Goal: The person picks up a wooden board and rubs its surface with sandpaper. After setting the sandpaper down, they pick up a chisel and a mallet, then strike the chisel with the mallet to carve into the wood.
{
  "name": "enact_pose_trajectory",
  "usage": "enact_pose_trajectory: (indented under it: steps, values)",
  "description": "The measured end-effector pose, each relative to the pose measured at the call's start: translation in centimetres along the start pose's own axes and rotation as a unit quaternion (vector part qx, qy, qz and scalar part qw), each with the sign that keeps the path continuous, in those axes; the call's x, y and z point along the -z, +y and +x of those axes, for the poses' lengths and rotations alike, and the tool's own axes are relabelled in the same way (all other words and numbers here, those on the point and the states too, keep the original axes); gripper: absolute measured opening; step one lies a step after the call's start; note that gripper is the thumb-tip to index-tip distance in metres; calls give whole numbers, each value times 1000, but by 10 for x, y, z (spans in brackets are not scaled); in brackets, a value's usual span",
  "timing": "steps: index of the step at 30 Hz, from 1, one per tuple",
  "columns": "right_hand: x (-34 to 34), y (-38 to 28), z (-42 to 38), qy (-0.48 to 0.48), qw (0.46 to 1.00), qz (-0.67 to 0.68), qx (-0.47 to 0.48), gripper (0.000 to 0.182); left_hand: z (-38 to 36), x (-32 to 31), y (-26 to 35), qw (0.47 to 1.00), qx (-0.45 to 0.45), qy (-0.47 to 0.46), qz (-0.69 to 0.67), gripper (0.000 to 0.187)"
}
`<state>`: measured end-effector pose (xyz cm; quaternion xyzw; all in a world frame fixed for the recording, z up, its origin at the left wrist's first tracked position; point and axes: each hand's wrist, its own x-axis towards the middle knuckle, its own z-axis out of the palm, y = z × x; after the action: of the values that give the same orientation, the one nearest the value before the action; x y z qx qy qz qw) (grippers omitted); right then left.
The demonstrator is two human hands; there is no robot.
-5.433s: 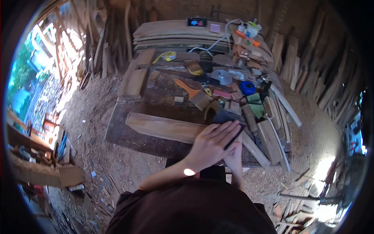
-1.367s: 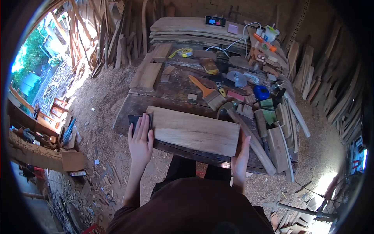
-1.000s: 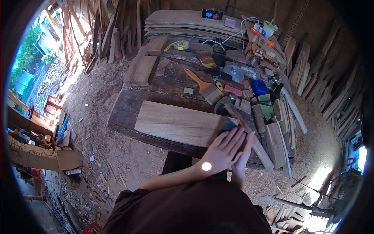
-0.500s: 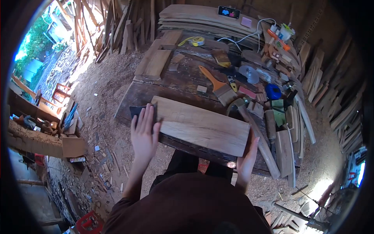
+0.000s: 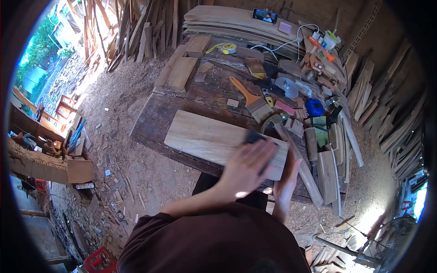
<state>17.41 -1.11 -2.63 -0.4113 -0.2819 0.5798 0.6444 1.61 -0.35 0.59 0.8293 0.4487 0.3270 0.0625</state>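
Note:
A pale wooden board lies slantwise along the front of the workbench, with faint marks near its left end. My left hand reaches across to the board's right part, pressing a dark sheet of sandpaper against the top face. The hand is somewhat smeared by motion, and its palm hides part of the sheet. At the board's right end, my right hand grips the edge, thumb up along the side and its other fingers partly hidden below.
Behind the board lie a wide paintbrush, a hammer, a blue tape measure and a yellow one. Wood pieces crowd the right side. A phone stands on stacked planks at the back.
My left hand has slid the sandpaper from the board's left end to its right part. My right hand stays at the right end, and the board lies nearly as before.

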Motion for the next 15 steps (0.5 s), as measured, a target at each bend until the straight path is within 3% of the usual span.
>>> enact_pose_trajectory:
  steps: [4, 6, 11, 15]
  values:
    - [-6, -2, -2, -27, 999, -18, 8, 73, -23, 60, -64, 981, 169, 67, 62, 47]
    - [-6, -1, -1, -28, 999, -12, 11, 74, -38, 78, -95, 948, 229, 75, 206, 44]
    - [-3, 1, 0, -40, 999, -15, 14, 73, -33, 73, -93, 956, 194, 48, 217, 46]
    - [-5, 0, 0, -12, 999, -25, 27, 72, 6, 29, -34, 997, 17, -36, 64, 53]
